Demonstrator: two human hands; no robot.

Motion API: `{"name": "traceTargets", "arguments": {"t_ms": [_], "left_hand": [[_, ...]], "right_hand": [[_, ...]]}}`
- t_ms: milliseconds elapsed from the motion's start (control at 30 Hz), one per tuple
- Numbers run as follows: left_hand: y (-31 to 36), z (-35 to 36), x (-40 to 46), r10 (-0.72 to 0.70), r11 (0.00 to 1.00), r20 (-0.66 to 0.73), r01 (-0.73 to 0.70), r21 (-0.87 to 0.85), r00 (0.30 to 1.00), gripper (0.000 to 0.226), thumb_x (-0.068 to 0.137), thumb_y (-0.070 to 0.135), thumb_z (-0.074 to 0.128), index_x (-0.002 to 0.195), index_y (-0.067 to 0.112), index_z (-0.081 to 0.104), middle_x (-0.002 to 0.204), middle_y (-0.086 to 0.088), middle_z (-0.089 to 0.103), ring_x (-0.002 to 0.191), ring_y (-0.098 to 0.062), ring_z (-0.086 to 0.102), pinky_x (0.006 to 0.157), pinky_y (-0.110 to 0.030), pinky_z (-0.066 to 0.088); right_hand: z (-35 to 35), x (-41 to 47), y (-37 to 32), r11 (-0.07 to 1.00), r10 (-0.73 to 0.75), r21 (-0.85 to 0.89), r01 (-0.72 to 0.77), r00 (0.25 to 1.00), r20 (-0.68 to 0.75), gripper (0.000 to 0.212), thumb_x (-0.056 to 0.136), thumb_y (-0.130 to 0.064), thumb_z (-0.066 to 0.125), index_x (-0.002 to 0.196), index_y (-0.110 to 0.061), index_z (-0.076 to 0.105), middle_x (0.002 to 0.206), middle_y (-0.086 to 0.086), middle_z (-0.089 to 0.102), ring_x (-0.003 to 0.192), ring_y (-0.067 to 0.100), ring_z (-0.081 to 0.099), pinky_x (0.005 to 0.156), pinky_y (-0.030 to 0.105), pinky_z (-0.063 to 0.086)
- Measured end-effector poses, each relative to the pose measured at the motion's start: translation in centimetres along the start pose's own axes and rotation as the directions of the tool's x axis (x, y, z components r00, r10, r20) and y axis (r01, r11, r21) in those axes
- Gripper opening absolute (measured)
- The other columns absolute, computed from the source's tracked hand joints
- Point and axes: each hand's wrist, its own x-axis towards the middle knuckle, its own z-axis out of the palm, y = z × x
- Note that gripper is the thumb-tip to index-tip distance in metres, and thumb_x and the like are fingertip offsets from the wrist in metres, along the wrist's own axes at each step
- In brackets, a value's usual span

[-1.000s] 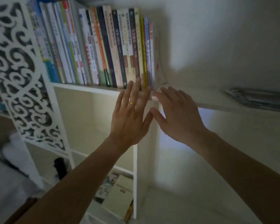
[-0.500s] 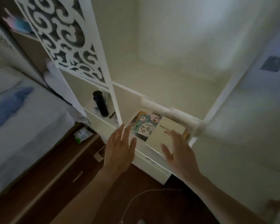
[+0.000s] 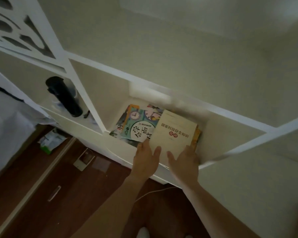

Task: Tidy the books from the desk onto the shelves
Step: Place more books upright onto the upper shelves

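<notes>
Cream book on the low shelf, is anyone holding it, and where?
Both hands, left and right, grip the cream book at its near edge.

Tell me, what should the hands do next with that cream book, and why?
Probably lift the cream book out of the low cubby. Both the left hand and right hand already grasp its near edge, and it lies flat on top of the colourful books, not stood upright.

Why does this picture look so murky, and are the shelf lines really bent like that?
Head view: the light is dim and flat, with no glare, so colours look greenish. The wide lens bows the white shelf edge. The carved panel at the top left is smeared. The cream book between the left hand and right hand stays readable.
</notes>
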Motion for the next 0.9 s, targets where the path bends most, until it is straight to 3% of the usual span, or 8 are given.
{"name": "traceTargets", "arguments": {"t_ms": [100,200,333,433,533,667,767,900], "left_hand": [[1.2,1.0,0.9,-0.013,0.997,0.033,0.015,-0.075,0.999,0.048,0.102,0.038,0.057,0.142,0.015,0.04,0.131,-0.011,0.061,0.119,-0.033,0.06,0.098,-0.042,0.048],[1.3,0.7,1.3,-0.013,0.993,0.073,0.021,-0.113,0.997,0.042,0.102,0.033,0.06,0.135,0.016,0.041,0.125,-0.008,0.064,0.111,-0.03,0.063,0.089,-0.035,0.05],[0.0,-1.4,0.1,-0.004,0.922,0.105,0.044,-0.384,0.995,0.036,0.099,0.022,0.066,0.127,0.015,0.044,0.122,-0.009,0.067,0.101,-0.023,0.069,0.087,-0.038,0.061],[-1.1,-3.8,-2.9,-0.009,0.796,0.134,0.089,-0.599,0.991,0.036,0.096,0.016,0.07,0.126,0.014,0.05,0.116,-0.011,0.073,0.101,-0.026,0.074,0.081,-0.038,0.063],[-2.4,-6.0,-6.7,0.006,0.696,0.218,0.152,-0.702,0.976,0.038,0.093,0.014,0.069,0.128,0.015,0.052,0.112,-0.014,0.075,0.106,-0.033,0.073,0.088,-0.051,0.061],[-4.4,-6.5,-10.8,0.042,0.595,0.286,0.206,-0.777,0.957,0.043,0.095,0.001,0.063,0.135,0.01,0.05,0.133,-0.021,0.065,0.121,-0.039,0.065,0.101,-0.062,0.051],[-4.8,-5.9,-13.0,0.034,0.684,0.37,0.248,-0.686,0.929,0.062,0.087,0.001,0.075,0.138,0.022,0.048,0.133,-0.016,0.066,0.119,-0.039,0.066,0.097,-0.066,0.052],[-2.9,-2.0,-15.7,0.082,0.831,0.491,0.213,-0.514,0.867,0.092,0.078,-0.009,0.08,0.147,0.031,0.033,0.135,-0.006,0.066,0.124,-0.03,0.065,0.094,-0.056,0.057]], "right_hand": [[0.3,-0.5,-0.1,0.999,0.005,0.054,-0.002,0.998,-0.061,0.062,0.094,-0.045,0.058,0.13,0.004,0.048,0.133,0.024,0.055,0.114,0.038,0.057,0.096,0.043,0.047],[0.2,-1.1,0.4,0.998,-0.008,0.061,0.01,0.999,-0.033,0.065,0.098,-0.039,0.058,0.144,0.001,0.037,0.139,0.019,0.049,0.127,0.033,0.049,0.105,0.04,0.041],[-0.3,-1.0,0.7,0.969,-0.005,0.246,0.004,1.0,0.006,0.059,0.095,-0.04,0.061,0.143,-0.013,0.039,0.134,0.008,0.056,0.122,0.027,0.055,0.102,0.047,0.049],[-1.7,-1.6,0.8,0.836,0.103,0.533,-0.132,0.991,0.084,0.054,0.086,-0.048,0.072,0.129,-0.024,0.05,0.118,-0.007,0.067,0.104,0.015,0.067,0.088,0.041,0.059],[-3.4,-3.1,1.1,0.624,0.135,0.72,-0.304,0.949,0.284,0.071,0.069,-0.061,0.083,0.125,-0.024,0.061,0.11,-0.01,0.074,0.096,0.01,0.072,0.08,0.037,0.063],[-5.6,-6.3,1.3,0.436,-0.089,0.821,-0.368,0.89,0.446,0.034,0.083,-0.029,0.081,0.116,-0.023,0.072,0.108,-0.004,0.077,0.097,0.017,0.075,0.08,0.039,0.062],[-6.9,-8.4,3.7,0.4,-0.168,0.827,-0.396,0.855,0.491,0.035,0.085,-0.017,0.078,0.119,-0.019,0.07,0.112,0.001,0.076,0.099,0.022,0.074,0.081,0.041,0.061],[-9.4,-10.2,9.8,0.44,-0.242,0.803,-0.401,0.808,0.536,0.039,0.088,-0.008,0.072,0.126,-0.012,0.064,0.117,0.006,0.074,0.105,0.026,0.072,0.082,0.037,0.061]]}}
